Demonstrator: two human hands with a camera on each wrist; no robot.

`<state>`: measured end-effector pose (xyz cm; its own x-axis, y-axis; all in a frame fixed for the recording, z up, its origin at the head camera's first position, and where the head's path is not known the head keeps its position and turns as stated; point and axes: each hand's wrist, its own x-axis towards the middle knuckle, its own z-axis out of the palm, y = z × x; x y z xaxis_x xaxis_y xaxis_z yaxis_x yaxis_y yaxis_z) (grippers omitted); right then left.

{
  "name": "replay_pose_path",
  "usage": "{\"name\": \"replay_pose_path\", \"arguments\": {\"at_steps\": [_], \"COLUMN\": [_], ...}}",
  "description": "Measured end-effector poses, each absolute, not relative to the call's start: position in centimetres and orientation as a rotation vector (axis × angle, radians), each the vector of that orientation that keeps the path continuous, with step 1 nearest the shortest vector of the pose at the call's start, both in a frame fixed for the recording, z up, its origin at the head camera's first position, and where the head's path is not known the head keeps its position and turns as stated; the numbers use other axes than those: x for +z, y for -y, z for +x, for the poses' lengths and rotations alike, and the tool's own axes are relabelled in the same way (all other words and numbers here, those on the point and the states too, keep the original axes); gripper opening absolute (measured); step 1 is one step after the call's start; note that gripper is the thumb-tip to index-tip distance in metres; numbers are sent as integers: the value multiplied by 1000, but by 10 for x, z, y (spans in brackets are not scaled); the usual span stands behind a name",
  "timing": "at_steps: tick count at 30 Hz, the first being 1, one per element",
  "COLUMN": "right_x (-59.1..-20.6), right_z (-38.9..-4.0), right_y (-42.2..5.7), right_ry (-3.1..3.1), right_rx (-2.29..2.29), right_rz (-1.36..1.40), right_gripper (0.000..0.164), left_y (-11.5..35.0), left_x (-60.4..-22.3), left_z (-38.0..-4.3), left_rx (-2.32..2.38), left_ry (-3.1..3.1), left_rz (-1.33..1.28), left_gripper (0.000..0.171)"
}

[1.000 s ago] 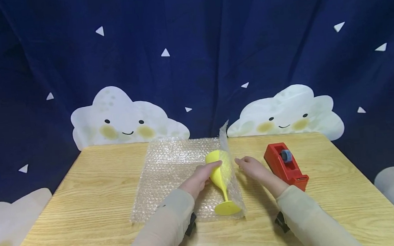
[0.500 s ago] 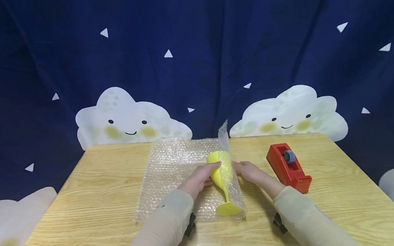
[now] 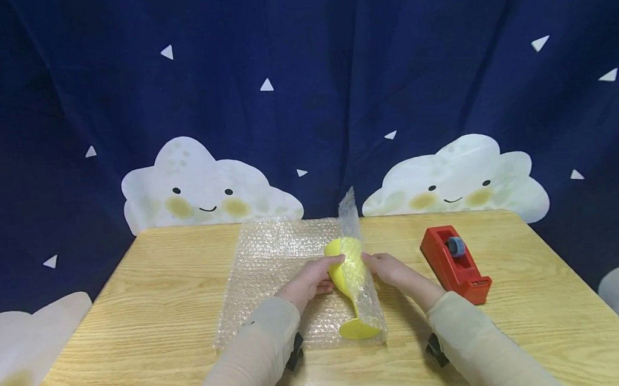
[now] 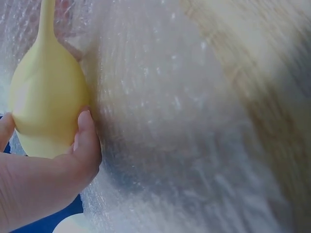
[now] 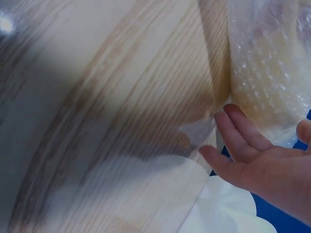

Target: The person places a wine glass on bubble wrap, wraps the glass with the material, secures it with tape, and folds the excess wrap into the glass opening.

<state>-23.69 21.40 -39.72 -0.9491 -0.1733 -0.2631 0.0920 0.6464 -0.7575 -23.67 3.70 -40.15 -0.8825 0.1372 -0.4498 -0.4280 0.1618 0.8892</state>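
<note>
Hanging at the back is a dark-blue fabric curtain (image 3: 299, 66) printed with white smiling clouds (image 3: 200, 186). Before it stands a pale wood-grain counter (image 3: 148, 296). On the counter lies a sheet of clear bubble wrap (image 3: 266, 263), its right edge folded over part of a glossy yellow, long-stemmed goblet (image 3: 339, 280). The goblet lies over the sheet's right portion, bowl away from the person, foot nearer. Right of the sheet sits a red, block-shaped tape dispenser (image 3: 454, 270). The left hand (image 3: 311, 279) grasps the bowl between thumb and fingers; the right hand (image 3: 389, 267) touches its wrapped side with extended fingers. Smallest is the dispenser's bluish tape roll (image 3: 457, 246).
</note>
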Motion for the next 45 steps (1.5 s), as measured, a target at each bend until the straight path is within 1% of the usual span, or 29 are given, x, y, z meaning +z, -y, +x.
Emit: {"name": "replay_pose_path", "arguments": {"at_steps": [6,16,23,26,33,35,41,43,45], "right_x": [-396,-394,-394,-392,-388,-387,-385,-385,-384], "right_z": [-238,-239,-238,-238,-236,-235,-236,-236,-236], "right_y": [-214,-212,-211,-208,-202,-200,-196,-196,-197], "right_ry": [-2492,-2462,-2451,-2474,-2521,-2535,-2582,-2590,-2591], "right_rx": [-1242,-1255,-1220,-1189,-1146,-1128,-1060,-1052,-1047], "right_rz": [-31,-41,-63,-57,-12,-2,12,9,4], "right_gripper": [59,58,58,60,62,64,73,73,73], "left_y": [-37,-32,-29,-27,-24,-23,-22,-23,-24], "left_x": [-401,-401,-401,-400,-397,-395,-389,-389,-390], "left_z": [-238,-242,-244,-244,-246,-246,-246,-246,-246], "left_rx": [1774,1809,1794,1787,1773,1756,1677,1655,1653], "left_ry": [-1989,-1929,-1909,-1904,-1923,-1937,-2011,-2041,-2057], "left_rz": [-282,-247,-257,-261,-207,-207,-207,-212,-221], "left_gripper": [53,44,46,47,43,45,63,62,56]}}
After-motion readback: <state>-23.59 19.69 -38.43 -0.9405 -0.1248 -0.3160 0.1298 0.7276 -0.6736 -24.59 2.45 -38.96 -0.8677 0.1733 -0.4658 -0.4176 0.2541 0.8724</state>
